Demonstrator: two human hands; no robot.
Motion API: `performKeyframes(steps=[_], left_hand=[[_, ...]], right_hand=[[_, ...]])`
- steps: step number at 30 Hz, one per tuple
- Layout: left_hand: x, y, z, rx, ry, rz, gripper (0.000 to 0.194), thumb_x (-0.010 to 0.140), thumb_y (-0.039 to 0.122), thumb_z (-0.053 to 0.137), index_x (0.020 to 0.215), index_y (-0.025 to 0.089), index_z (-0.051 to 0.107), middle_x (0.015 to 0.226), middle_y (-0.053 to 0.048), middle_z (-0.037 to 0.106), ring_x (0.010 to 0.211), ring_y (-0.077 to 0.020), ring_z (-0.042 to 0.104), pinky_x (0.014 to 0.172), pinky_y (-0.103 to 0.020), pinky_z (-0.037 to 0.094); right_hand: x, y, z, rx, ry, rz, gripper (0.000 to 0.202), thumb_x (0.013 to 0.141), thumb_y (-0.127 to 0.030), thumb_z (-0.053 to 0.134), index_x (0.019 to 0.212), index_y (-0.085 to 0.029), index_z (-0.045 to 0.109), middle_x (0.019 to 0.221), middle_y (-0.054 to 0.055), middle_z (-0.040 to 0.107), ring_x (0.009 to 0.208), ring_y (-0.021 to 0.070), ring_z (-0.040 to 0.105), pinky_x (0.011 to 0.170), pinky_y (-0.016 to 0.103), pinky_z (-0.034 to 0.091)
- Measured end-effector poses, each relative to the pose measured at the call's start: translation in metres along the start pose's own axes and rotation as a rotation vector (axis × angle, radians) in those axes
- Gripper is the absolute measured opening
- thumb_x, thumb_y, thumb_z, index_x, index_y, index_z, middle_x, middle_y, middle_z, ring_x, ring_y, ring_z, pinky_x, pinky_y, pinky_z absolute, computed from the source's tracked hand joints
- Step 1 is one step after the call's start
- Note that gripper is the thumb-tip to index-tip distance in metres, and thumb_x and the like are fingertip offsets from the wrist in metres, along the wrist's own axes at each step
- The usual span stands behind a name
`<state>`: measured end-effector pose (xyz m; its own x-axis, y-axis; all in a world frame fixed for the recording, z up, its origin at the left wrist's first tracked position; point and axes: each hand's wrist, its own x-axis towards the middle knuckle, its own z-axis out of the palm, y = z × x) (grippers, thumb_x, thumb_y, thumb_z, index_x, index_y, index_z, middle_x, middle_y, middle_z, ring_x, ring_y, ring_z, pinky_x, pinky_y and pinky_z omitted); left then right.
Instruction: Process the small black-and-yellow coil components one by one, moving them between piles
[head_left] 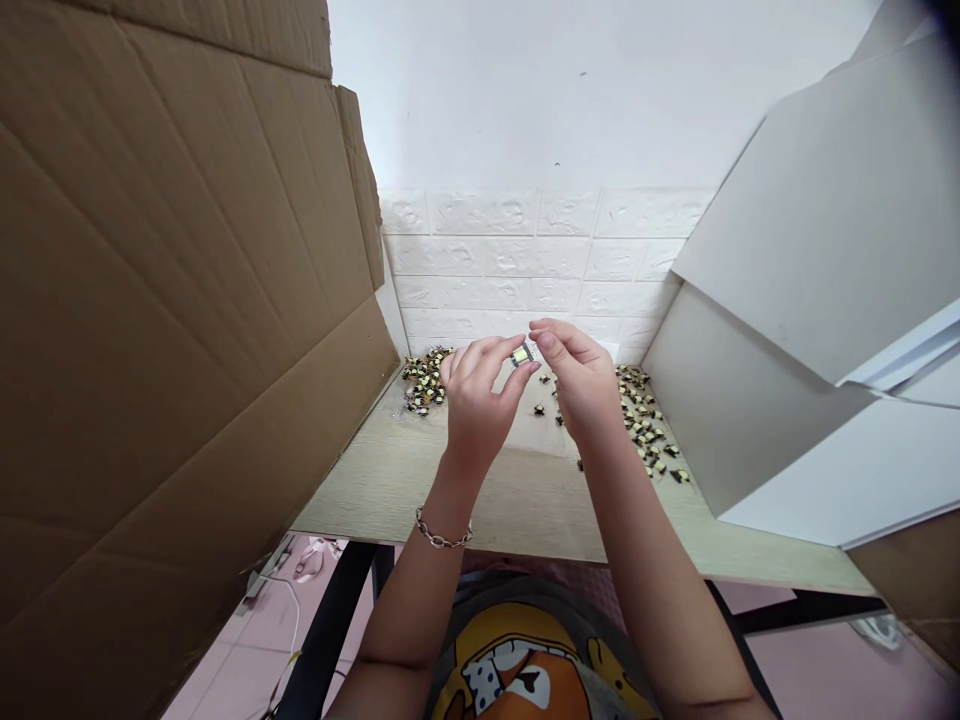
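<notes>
Between the thumb and fingers of my left hand (478, 395) is a small transformer (522, 354), with a yellow-wrapped middle and dark ends. It is held up above the table. My right hand (586, 385) is close beside it on the right, thumb and index finger pinched together at the transformer's edge. What those fingertips grip, if anything, is too small to tell. Similar yellow and black transformers lie in a heap (424, 382) beyond my left hand. More of them are spread in a loose group (651, 432) to the right of my right forearm.
A light wooden table (390, 490) lies under my hands, with a clear plastic sheet (540, 435) on it. Tall brown cardboard (187, 250) stands along the left side. White panels (780, 400) close off the right, and a white brick-patterned wall (510, 255) rises behind.
</notes>
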<state>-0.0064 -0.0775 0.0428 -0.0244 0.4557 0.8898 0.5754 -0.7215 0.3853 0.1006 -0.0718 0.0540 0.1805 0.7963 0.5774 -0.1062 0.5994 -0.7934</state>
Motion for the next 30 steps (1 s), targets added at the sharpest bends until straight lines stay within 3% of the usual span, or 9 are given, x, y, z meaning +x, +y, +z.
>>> performKeyframes(steps=[4, 10, 16, 30], left_hand=[[0.0, 0.001, -0.002, -0.12, -0.048, -0.055, 0.022, 0.078, 0.03, 0.051, 0.096, 0.021, 0.058, 0.092, -0.003, 0.061, 0.088, -0.014, 0.053, 0.083, -0.031, 0.039], [-0.001, -0.003, -0.001, -0.051, 0.042, -0.016, 0.021, 0.076, 0.029, 0.054, 0.094, 0.02, 0.06, 0.087, -0.003, 0.061, 0.088, -0.0142, 0.053, 0.082, -0.031, 0.039], [-0.001, -0.005, -0.001, -0.026, 0.07, 0.016, 0.022, 0.074, 0.03, 0.056, 0.093, 0.019, 0.061, 0.085, -0.004, 0.059, 0.084, -0.0138, 0.053, 0.081, -0.03, 0.04], [-0.002, 0.002, -0.004, -0.036, 0.073, 0.007, 0.021, 0.074, 0.03, 0.057, 0.091, 0.02, 0.062, 0.084, -0.003, 0.059, 0.083, -0.0131, 0.053, 0.08, -0.03, 0.039]], right_hand=[[-0.001, -0.003, 0.0, -0.041, -0.018, -0.027, 0.011, 0.071, -0.034, 0.058, 0.073, -0.024, 0.063, 0.095, 0.0, 0.058, 0.099, 0.0147, 0.05, 0.088, 0.03, 0.038], [-0.005, -0.004, -0.004, -0.133, 0.032, -0.081, 0.014, 0.072, -0.034, 0.057, 0.081, -0.024, 0.063, 0.093, 0.0, 0.06, 0.097, 0.0151, 0.052, 0.09, 0.033, 0.037], [-0.007, -0.004, -0.009, -0.277, 0.084, -0.147, 0.011, 0.07, -0.03, 0.06, 0.074, -0.022, 0.065, 0.09, 0.002, 0.061, 0.094, 0.0156, 0.054, 0.088, 0.035, 0.04], [-0.014, -0.009, -0.003, -0.237, 0.056, -0.122, 0.008, 0.07, -0.028, 0.061, 0.069, -0.021, 0.065, 0.084, 0.0, 0.062, 0.087, 0.0128, 0.056, 0.084, 0.03, 0.043]])
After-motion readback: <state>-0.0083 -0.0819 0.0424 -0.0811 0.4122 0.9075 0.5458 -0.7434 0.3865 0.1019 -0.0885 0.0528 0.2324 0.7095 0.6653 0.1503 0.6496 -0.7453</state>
